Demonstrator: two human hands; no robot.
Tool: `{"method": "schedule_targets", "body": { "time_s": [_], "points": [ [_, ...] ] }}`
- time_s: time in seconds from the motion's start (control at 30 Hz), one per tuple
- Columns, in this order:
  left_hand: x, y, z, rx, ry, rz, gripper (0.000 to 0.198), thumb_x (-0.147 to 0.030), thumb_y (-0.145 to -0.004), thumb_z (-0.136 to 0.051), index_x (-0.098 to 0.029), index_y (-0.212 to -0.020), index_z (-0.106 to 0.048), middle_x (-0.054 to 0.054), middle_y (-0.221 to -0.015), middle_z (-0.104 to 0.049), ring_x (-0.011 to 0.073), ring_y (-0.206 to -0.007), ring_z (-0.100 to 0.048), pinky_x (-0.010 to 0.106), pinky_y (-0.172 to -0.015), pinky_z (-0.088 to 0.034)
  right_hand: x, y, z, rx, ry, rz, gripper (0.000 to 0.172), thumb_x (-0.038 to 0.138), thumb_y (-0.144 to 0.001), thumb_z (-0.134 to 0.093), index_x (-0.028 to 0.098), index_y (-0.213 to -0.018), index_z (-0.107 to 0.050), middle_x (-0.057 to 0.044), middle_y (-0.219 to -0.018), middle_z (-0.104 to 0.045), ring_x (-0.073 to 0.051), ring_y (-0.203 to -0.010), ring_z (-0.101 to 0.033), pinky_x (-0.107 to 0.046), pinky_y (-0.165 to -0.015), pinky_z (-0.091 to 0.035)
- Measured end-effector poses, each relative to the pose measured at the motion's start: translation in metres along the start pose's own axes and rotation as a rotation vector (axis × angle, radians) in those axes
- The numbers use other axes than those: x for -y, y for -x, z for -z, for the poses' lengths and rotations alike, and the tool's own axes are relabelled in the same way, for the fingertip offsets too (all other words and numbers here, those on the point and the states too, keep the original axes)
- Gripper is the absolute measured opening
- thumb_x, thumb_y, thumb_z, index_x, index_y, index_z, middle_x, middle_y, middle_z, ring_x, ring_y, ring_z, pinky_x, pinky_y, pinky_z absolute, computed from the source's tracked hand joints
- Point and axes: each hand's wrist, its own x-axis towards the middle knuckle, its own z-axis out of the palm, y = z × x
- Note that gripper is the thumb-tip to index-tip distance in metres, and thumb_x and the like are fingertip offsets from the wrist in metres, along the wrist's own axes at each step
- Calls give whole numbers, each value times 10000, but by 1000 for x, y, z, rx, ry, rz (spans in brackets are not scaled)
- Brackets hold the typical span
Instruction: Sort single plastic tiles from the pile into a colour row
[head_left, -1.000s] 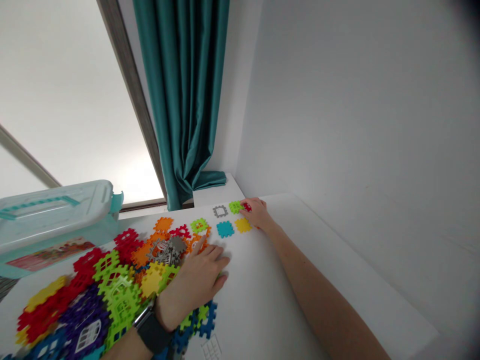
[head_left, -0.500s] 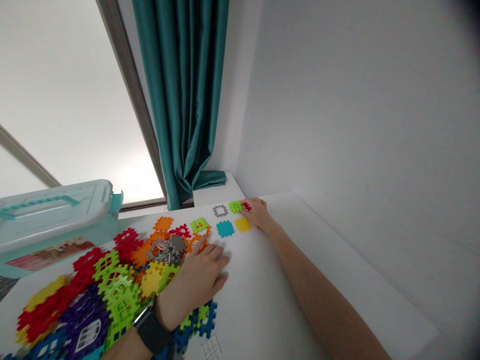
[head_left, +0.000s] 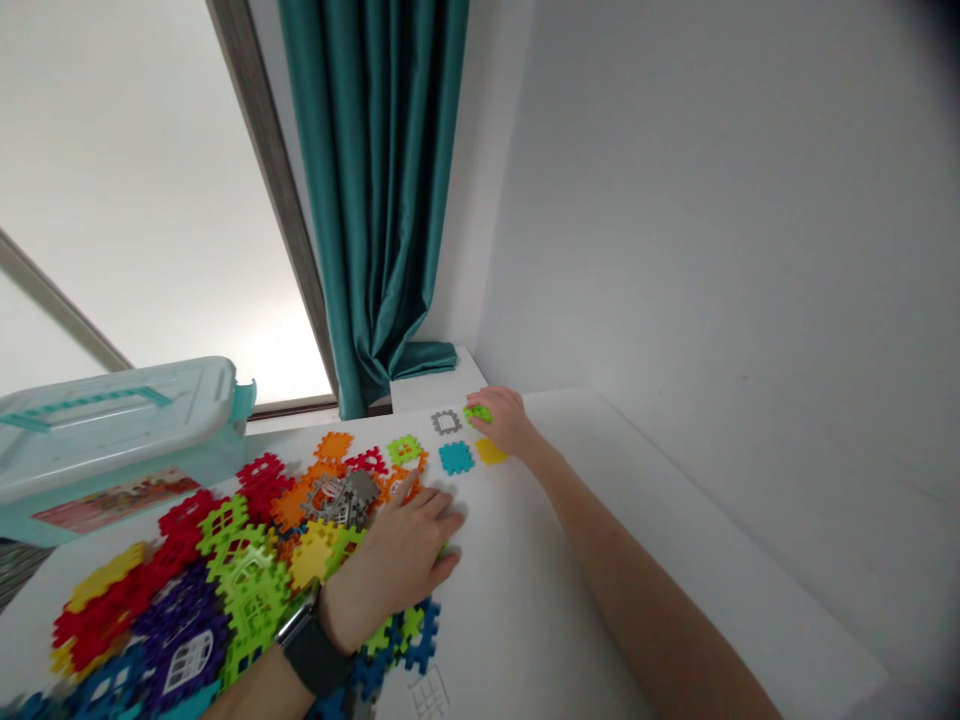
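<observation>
My right hand [head_left: 504, 420] reaches to the far end of the white table [head_left: 540, 600], fingers curled down over a small green toothed tile [head_left: 475, 413]. Beside it lie a grey frame tile [head_left: 447, 422], a blue tile [head_left: 456, 458] and a yellow tile [head_left: 491, 452]. My left hand [head_left: 401, 550], with a dark watch [head_left: 309, 650] on its wrist, lies flat with fingers stretched out on the edge of a heap of coloured interlocking tiles [head_left: 225, 580].
A pale turquoise plastic box with lid and handle [head_left: 112, 430] stands at the left. A teal curtain [head_left: 375, 190] hangs at the window behind the table. A white wall [head_left: 712, 250] runs along the right side.
My right hand has shifted slightly left over the green tile, and the red tile it touched is no longer visible. The view has drifted a little. My left hand stays put.
</observation>
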Motion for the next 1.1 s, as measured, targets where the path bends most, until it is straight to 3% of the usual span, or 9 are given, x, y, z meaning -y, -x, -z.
{"method": "schedule_targets", "body": {
  "time_s": [0.27, 0.5, 0.67, 0.93, 1.1],
  "points": [
    [2, 0, -1, -3, 11, -9, 318, -367, -945, -613, -275, -1247, -648, 81, -1324, -638, 278, -1276, -558, 541, -1205, -274, 28, -20, -9, 232, 132, 136, 256, 227, -854, -679, 281, -1102, -718, -54, -1281, -702, -297, -1313, -516, -501, -1119, -318],
    [2, 0, -2, -11, 19, -13, 324, -376, -944, -612, -270, -1248, -642, 83, -1343, -626, 284, -1279, -556, 552, -1216, -243, 27, -40, -16, 365, 220, 114, 424, 290, -752, -792, 240, -1162, -697, -109, -1236, -695, -330, -1269, -540, -524, -1114, -309],
    [1, 0, 1, -6, 30, -9, 318, -367, -936, -626, -263, -1236, -648, 84, -1315, -637, 284, -1271, -557, 552, -1212, -248, 28, -52, -17, 441, 276, 105, 380, 356, -757, -792, 209, -1102, -731, -133, -1191, -696, -332, -1186, -584, -487, -1071, -352],
    [4, 0, -5, -29, 17, -27, 299, -390, -935, -630, -265, -1205, -662, 78, -1257, -656, 275, -1232, -576, 546, -1209, -258, 40, -56, -5, 424, 291, 150, 350, 308, -738, -772, 168, -1055, -730, -137, -1126, -690, -314, -1133, -594, -425, -1058, -359],
    [7, 0, -5, -36, 9, -37, 315, -383, -931, -633, -254, -1217, -653, 79, -1249, -662, 275, -1229, -582, 542, -1208, -265, 45, -26, 19, 359, 265, 199, 365, 313, -764, -734, 160, -1093, -697, -118, -1137, -657, -292, -1136, -560, -427, -1068, -344]
  ]
}}
